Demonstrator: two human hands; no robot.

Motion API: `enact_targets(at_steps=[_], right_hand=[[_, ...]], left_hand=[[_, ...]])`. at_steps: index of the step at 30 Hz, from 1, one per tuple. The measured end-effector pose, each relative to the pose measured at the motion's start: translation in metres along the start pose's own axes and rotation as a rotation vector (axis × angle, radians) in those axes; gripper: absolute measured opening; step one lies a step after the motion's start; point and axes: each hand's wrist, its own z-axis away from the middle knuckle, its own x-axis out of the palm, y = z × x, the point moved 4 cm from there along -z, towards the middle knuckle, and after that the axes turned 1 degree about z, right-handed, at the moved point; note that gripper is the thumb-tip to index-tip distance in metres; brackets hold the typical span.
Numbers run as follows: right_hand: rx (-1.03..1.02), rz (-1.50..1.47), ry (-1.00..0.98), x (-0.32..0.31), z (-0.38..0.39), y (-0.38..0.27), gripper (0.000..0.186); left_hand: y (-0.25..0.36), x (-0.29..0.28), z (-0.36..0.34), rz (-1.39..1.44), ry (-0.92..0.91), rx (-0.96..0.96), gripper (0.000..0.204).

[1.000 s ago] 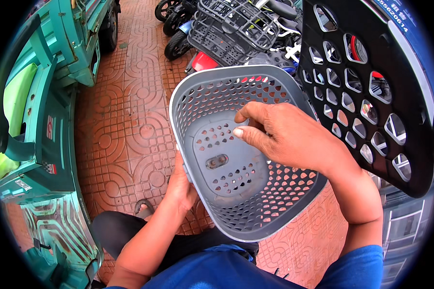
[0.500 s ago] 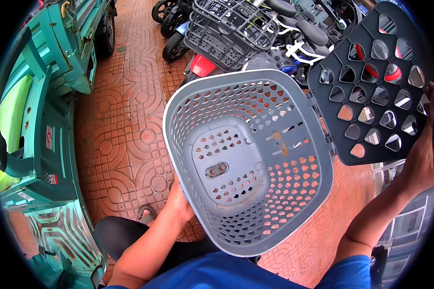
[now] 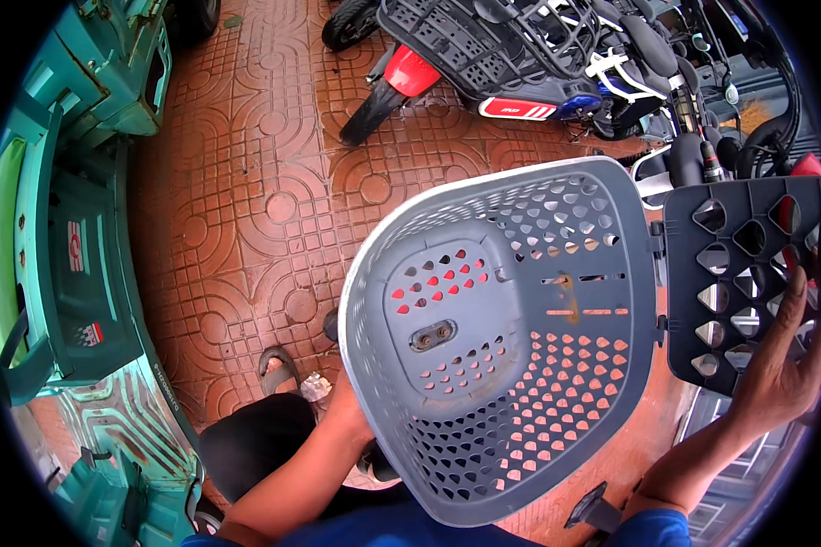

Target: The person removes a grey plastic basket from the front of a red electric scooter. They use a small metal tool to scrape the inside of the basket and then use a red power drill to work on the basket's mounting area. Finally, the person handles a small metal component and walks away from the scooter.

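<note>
A grey plastic basket (image 3: pixel 529 310) with rows of drop-shaped holes fills the middle, its open mouth facing me. Bolts and a metal plate (image 3: pixel 433 335) show at its bottom. My left hand (image 3: pixel 351 406) holds the basket from its outer left side, fingers hidden behind the wall. On the right, the black perforated lid (image 3: pixel 734 251) is swung wide on two hinges. My right hand (image 3: pixel 784 365) grips the lid near its outer edge, one finger stretched along its face; the other fingers are partly lost at the dark rim of the picture.
A green cargo tricycle (image 3: pixel 109 264) stands along the left. Several electric bikes, one with a red front fender (image 3: pixel 412 71) and a black wire basket (image 3: pixel 456 46), are parked ahead. Patterned red tiles (image 3: pixel 246 182) cover the ground. A sandal (image 3: pixel 278 365) shows by my knee.
The basket has shifted right and slightly down in view, and the lid has come lower with my right hand. The parked bikes appear farther right as the view turned.
</note>
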Motion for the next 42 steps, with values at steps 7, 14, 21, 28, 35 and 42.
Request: enact_targets(at_steps=[7, 14, 21, 28, 35, 42], right_hand=[[-0.228, -0.106, 0.022, -0.043, -0.006, 0.004, 0.031], [0.3, -0.112, -0.066, -0.091, -0.028, 0.067, 0.053], [0.375, -0.305, -0.355, -0.106, -0.042, 0.118, 0.058], [0.593, -0.844, -0.692, -0.106, -0.035, 0.095, 0.022], [0.452, -0.841, -0.634, -0.088, -0.045, 0.077, 0.021], [0.496, -1.054, -0.698, -0.083, -0.043, 0.072, 0.031]], left_hand=[[0.007, 0.019, 0.0, -0.008, 0.077, -0.052, 0.059], [0.012, 0.034, 0.009, -0.068, 0.152, -0.092, 0.058], [0.008, 0.044, 0.025, -0.071, 0.223, -0.084, 0.057], [0.017, 0.049, 0.031, -0.095, 0.288, -0.026, 0.055], [0.026, 0.053, 0.03, -0.132, 0.316, 0.006, 0.054], [0.029, 0.053, 0.03, -0.13, 0.355, 0.009, 0.053]])
